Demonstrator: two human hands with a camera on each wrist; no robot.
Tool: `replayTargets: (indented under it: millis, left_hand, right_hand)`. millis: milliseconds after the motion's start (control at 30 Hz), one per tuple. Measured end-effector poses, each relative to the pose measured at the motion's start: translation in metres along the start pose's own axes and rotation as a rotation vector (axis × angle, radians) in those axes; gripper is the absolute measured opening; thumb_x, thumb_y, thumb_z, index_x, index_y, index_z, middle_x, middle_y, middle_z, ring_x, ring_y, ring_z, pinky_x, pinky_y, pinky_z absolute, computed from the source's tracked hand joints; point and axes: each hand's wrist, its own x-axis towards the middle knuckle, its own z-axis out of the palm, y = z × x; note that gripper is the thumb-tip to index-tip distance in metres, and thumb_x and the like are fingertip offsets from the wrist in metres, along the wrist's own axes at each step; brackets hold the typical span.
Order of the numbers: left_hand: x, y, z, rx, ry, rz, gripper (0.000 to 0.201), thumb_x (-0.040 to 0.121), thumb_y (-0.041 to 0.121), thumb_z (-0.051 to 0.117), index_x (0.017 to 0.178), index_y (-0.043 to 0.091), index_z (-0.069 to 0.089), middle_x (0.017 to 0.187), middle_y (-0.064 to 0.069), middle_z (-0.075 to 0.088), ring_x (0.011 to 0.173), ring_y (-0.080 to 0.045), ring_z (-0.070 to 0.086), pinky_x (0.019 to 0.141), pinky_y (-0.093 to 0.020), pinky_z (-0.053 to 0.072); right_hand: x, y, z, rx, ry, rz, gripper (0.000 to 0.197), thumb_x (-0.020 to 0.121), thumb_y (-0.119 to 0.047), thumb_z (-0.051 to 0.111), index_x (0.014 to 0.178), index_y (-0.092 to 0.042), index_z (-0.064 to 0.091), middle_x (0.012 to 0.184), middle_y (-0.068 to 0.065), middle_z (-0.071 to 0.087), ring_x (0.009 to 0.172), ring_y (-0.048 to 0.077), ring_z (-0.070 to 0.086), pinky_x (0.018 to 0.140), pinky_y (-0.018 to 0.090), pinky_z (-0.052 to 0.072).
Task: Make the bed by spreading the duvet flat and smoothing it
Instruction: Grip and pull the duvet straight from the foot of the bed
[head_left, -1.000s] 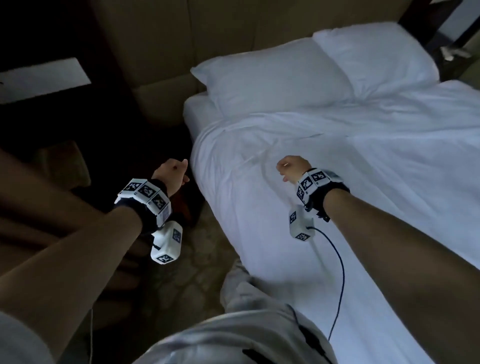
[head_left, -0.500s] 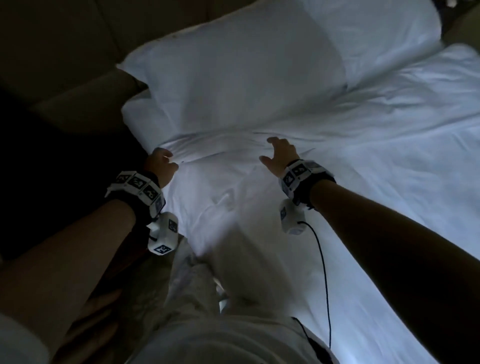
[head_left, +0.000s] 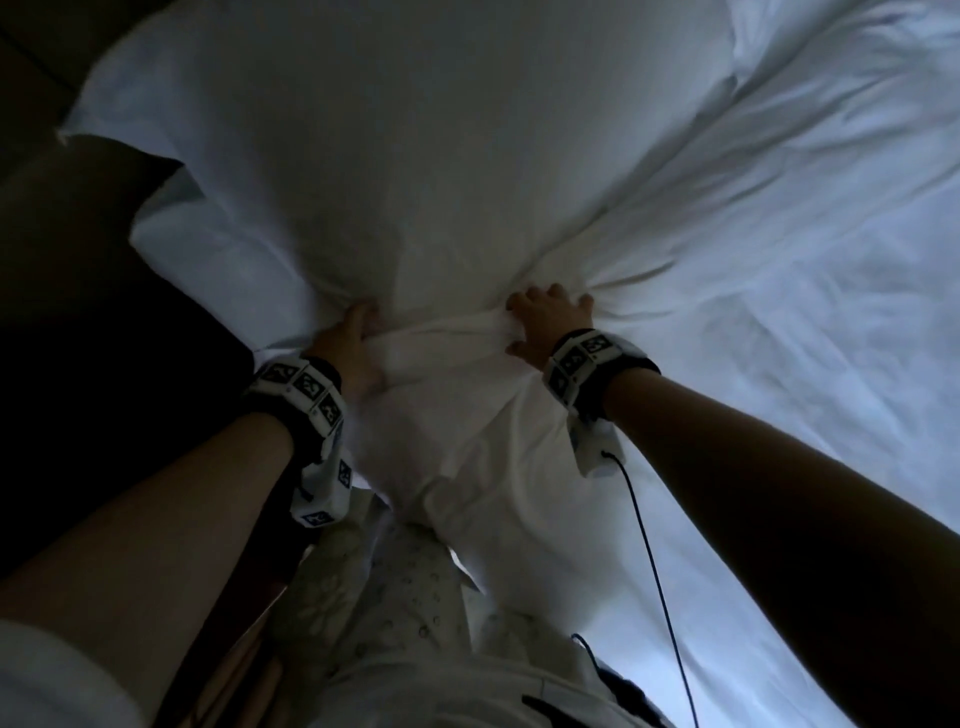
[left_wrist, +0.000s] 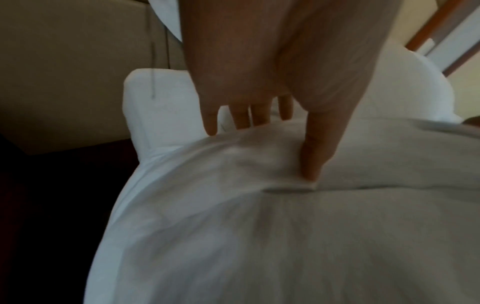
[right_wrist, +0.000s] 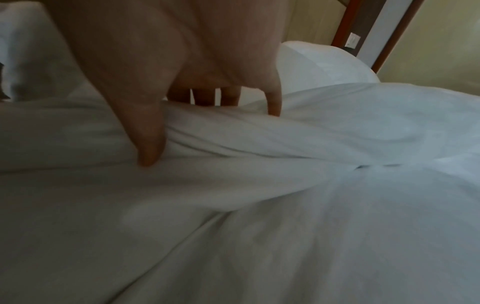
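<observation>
Hands grip the top edge of the duvet (head_left: 727, 322), side by side just below the pillow (head_left: 415, 156). The left hand (head_left: 349, 347) pinches a bunched fold near the bed's left edge: in the left wrist view its thumb (left_wrist: 315, 156) presses down into the cloth on the near side while the fingers (left_wrist: 242, 117) reach over the fold's far side, their tips hidden behind it. The right hand (head_left: 546, 323) holds the same edge further right; in the right wrist view its thumb (right_wrist: 149, 142) digs in under a thick roll of cloth, and the fingers (right_wrist: 274, 102) curve over the top of that roll, so the cloth is clamped between them. Between the two hands the edge is drawn into a short, taut band, and creases fan out from the right hand across the duvet towards the far right. The duvet covers the bed from the hands outward and hangs over the near side by the person's legs. A second pillow (right_wrist: 324, 63) lies beyond the right hand. A black cable (head_left: 660, 582) hangs from the right wrist unit.
</observation>
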Motion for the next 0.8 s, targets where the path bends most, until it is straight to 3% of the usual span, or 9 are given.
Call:
replayTargets:
  millis: [133,267,367,467,500,567,633,700,800]
  left_hand:
    - [-0.005,-0.003,0.005,0.133,-0.120,-0.055,0.058,0.072,0.027,0.072,0.123,0.017,0.045,0.123,-0.011,0.059,0.110,-0.031,0.057,0.093,-0.038,0.046]
    - [-0.024,0.005,0.009,0.314,-0.179,-0.017,0.051,0.077,0.023,0.069,0.120,0.011,0.045,0.120,-0.012,0.057,0.108,-0.030,0.056,0.083,-0.032,0.044]
    - [-0.041,0.008,0.015,0.495,-0.212,0.001,0.050,0.079,0.023,0.068,0.122,0.006,0.048,0.123,-0.015,0.052,0.110,-0.032,0.054,0.089,-0.034,0.045]
    - [-0.069,0.014,0.031,0.588,-0.238,-0.035,0.050,0.083,0.028,0.064,0.124,0.002,0.054,0.116,-0.013,0.055,0.107,-0.026,0.055,0.086,-0.029,0.042]
    - [-0.079,0.016,0.038,0.595,-0.245,-0.060,0.053,0.084,0.032,0.064,0.127,0.004,0.052,0.122,-0.011,0.054,0.112,-0.025,0.054,0.089,-0.028,0.041]
    - [-0.108,0.016,0.059,0.615,-0.223,-0.112,0.059,0.082,0.038,0.065,0.131,0.009,0.049,0.132,-0.008,0.053,0.121,-0.025,0.051,0.097,-0.029,0.040]
    - [-0.133,0.013,0.080,0.647,-0.150,-0.134,0.050,0.082,0.030,0.066,0.126,0.010,0.054,0.129,-0.008,0.057,0.118,-0.024,0.055,0.096,-0.029,0.043]
    - [-0.163,0.013,0.109,0.679,-0.065,-0.147,0.039,0.088,0.018,0.057,0.126,0.007,0.054,0.130,-0.010,0.056,0.120,-0.024,0.055,0.097,-0.028,0.043]
    - [-0.200,0.028,0.146,0.748,0.002,-0.168,0.035,0.090,0.017,0.047,0.123,0.008,0.055,0.130,-0.010,0.057,0.121,-0.027,0.054,0.099,-0.033,0.043]
  right_hand:
    - [-0.008,0.004,-0.002,-0.011,-0.049,0.025,0.044,0.087,-0.029,0.056,0.129,-0.023,0.044,0.130,0.001,0.054,0.126,0.026,0.038,0.107,0.057,0.018]
    - [-0.027,0.012,-0.005,-0.007,-0.052,0.019,0.043,0.088,-0.018,0.048,0.130,-0.023,0.043,0.126,0.003,0.058,0.125,0.026,0.039,0.109,0.056,0.015]
    - [-0.045,0.022,-0.006,-0.040,-0.053,0.000,0.038,0.090,-0.017,0.044,0.127,-0.028,0.047,0.125,0.001,0.058,0.125,0.025,0.038,0.109,0.055,0.016]
    - [-0.073,0.035,0.002,-0.099,-0.014,-0.025,0.037,0.093,-0.018,0.040,0.127,-0.029,0.050,0.125,0.001,0.052,0.125,0.025,0.036,0.106,0.052,0.023]
    - [-0.084,0.040,0.007,-0.110,0.006,-0.033,0.037,0.094,-0.018,0.040,0.128,-0.029,0.050,0.126,0.002,0.049,0.125,0.026,0.035,0.104,0.051,0.026]
    - [-0.110,0.055,0.022,-0.118,0.058,-0.059,0.038,0.094,-0.018,0.041,0.129,-0.029,0.050,0.128,0.004,0.045,0.125,0.027,0.034,0.101,0.048,0.032]
    - [-0.134,0.069,0.035,-0.111,0.097,-0.092,0.039,0.094,-0.015,0.043,0.130,-0.027,0.051,0.130,0.006,0.042,0.125,0.029,0.034,0.100,0.045,0.035]
    - [-0.161,0.085,0.050,-0.114,0.132,-0.126,0.042,0.093,-0.010,0.042,0.131,-0.025,0.051,0.134,0.007,0.038,0.126,0.031,0.033,0.102,0.045,0.035]
    - [-0.196,0.110,0.064,-0.123,0.134,-0.118,0.046,0.094,-0.003,0.034,0.133,-0.021,0.049,0.139,0.007,0.037,0.130,0.031,0.032,0.106,0.049,0.033]
